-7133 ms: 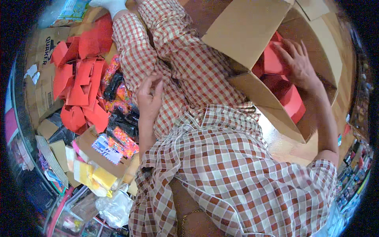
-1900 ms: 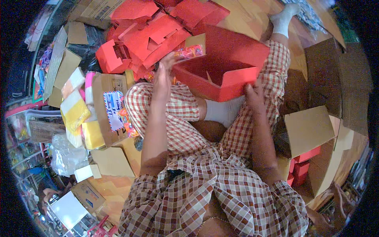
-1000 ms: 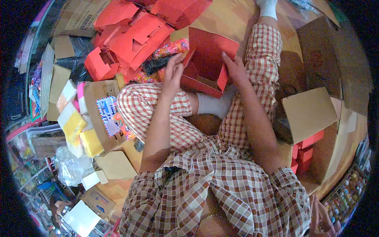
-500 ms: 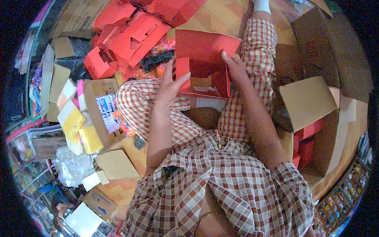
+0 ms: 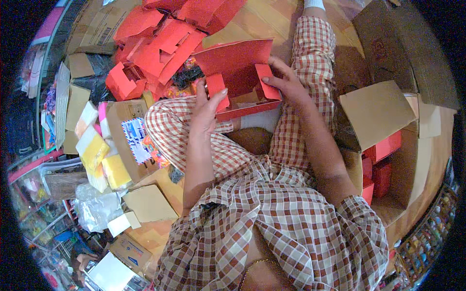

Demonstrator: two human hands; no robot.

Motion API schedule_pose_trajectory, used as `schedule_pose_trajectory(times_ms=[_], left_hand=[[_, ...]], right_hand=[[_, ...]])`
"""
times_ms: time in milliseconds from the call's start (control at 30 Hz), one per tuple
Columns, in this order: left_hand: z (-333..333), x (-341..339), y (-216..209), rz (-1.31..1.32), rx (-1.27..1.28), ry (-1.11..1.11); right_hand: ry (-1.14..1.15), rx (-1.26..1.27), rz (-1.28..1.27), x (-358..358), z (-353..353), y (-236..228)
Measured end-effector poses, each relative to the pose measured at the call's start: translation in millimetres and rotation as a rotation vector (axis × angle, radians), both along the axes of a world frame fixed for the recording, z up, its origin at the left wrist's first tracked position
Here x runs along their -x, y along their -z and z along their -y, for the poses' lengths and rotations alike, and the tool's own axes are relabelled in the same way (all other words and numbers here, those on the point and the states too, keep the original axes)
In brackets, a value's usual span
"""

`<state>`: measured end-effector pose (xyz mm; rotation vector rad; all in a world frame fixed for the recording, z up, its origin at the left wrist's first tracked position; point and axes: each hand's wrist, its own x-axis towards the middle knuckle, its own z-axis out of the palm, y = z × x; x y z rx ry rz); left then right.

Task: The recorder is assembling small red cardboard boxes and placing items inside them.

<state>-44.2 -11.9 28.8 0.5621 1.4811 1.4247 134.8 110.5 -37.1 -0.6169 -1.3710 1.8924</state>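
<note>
"Red card makes up our box (image 5: 239, 72)! Where do we have it?"

"Between our two hands, in front of us, over the white sock (image 5: 259, 121) on our bent leg."

"How do our hands hold it?"

"Our left hand (image 5: 206, 106) pinches one side, with the thumb on the left flap (image 5: 217, 88) and the other fingers outside. Our right hand (image 5: 288, 83) grips the other side, with its thumb on the right flap (image 5: 266, 76)."

"So both are holding the box?"

"Yes, both. It is open toward us, and one tall side stands up at the back."

"What else do we see?"

"We see a pile (image 5: 155, 60) of red card past our left knee. On our right is a big brown carton (image 5: 378, 112) with red boxes (image 5: 383, 178) inside."

"And on our left?"

"We have yellow packs (image 5: 94, 154), and a note (image 5: 136, 140) with a stripy edge near our knee. Lower down, we see a clear bag (image 5: 98, 212) next to some brown card (image 5: 150, 203)."
</note>
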Motion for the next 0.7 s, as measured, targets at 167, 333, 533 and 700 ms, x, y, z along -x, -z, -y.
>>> schedule_pose_trajectory(times_ms=[167, 333, 533, 700], left_hand=[[1, 0, -12, -0.144, 0.081, 0.004], [3, -8, -32, -0.159, -0.044, 0.017], [7, -13, -31, 0.009, -0.105, 0.023], [11, -10, -8, 0.062, -0.042, -0.086]], right_hand=[[-0.075, 0.152, 0.0, -8, 10, -13], [-0.103, 0.233, 0.134, -15, 28, -20], [-0.097, 0.399, 0.034, -22, 30, -9], [-0.095, 0.391, 0.088, -28, 17, 11]])
